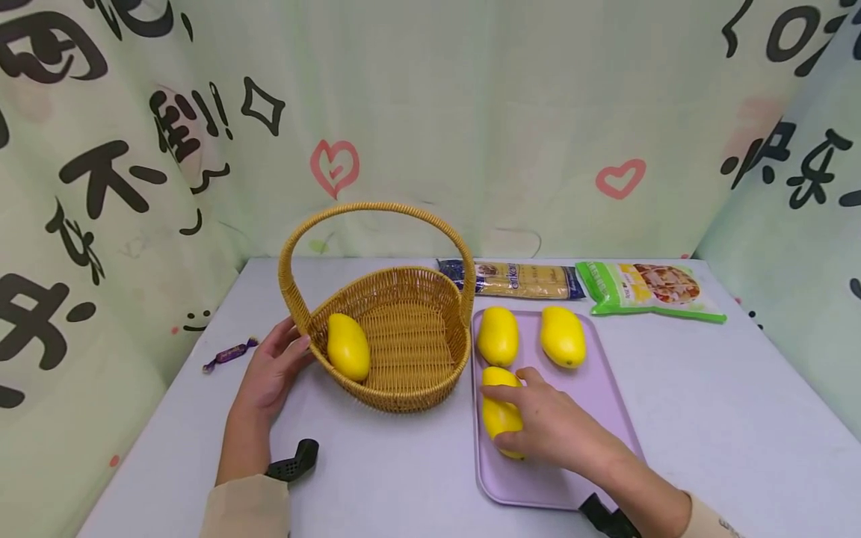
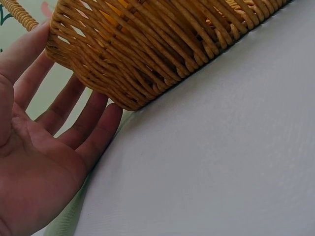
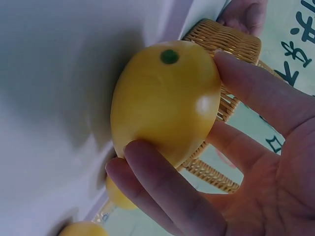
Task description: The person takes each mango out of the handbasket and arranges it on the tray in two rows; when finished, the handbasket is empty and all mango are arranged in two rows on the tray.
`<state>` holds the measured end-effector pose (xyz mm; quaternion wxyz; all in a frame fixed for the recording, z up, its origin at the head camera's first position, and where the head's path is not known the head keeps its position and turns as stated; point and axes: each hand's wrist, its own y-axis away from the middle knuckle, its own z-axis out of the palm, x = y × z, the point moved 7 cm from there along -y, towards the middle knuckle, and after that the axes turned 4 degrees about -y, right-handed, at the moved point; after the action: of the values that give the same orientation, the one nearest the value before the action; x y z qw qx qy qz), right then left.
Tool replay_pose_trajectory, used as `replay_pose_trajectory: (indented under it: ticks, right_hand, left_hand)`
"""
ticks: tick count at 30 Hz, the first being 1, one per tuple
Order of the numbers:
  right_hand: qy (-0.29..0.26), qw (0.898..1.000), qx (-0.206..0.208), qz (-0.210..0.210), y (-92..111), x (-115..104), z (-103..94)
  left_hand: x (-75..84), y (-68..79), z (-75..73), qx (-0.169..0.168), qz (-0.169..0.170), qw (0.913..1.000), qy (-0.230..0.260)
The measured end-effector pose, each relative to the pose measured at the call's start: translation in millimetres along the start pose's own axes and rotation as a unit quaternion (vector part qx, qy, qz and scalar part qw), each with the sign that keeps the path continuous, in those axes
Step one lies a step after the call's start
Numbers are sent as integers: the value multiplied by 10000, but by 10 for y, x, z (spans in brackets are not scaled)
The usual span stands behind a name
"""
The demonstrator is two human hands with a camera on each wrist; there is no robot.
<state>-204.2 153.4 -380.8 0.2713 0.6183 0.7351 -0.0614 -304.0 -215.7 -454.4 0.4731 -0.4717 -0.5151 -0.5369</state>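
Note:
A yellow mango (image 1: pixel 501 415) lies at the left side of the lilac tray (image 1: pixel 572 478). My right hand (image 1: pixel 551 422) grips it from above, thumb on one side and fingers round the other; in the right wrist view the mango (image 3: pixel 165 103) shows a green spot on its end. Two more mangoes, one at the back left (image 1: pixel 498 336) and one at the back right (image 1: pixel 563 338), sit on the tray. The wicker basket (image 1: pixel 410 400) with a tall handle holds one mango (image 1: pixel 348 347). My left hand (image 1: pixel 272 370) rests against the basket's left side with extended fingers (image 2: pixel 101 130).
A pack of noodles (image 1: pixel 518 281) and a green-and-white food bag (image 1: pixel 652 290) lie along the back of the white table. A purple wrapped candy (image 1: pixel 230 355) is left of the basket. Printed curtains stand behind and at both sides.

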Motion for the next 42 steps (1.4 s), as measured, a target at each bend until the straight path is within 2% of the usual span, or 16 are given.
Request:
replay_pose_trajectory:
  ticks: [12,25,34,39,42]
  right_hand:
    - [194,9998,-12,-109,17,-57,-36]
    - [432,9990,28,-105,30,-81,-67]
    - [698,9975,15,126,53,-130,-300]
    - [651,9977,114,-151,50,-243,-463]
    - [533,9970,206,-515,14,-357,-547]
  left_hand:
    - [-10,-14,4,10,99,9998,164]
    - [0,-14,6,8,77,9999,85]
    - [4,-14,-4,43,70,10000,23]
    - [5,-9,0,31,30,10000,16]
    - [7,-9,-2,11,45,10000,14]
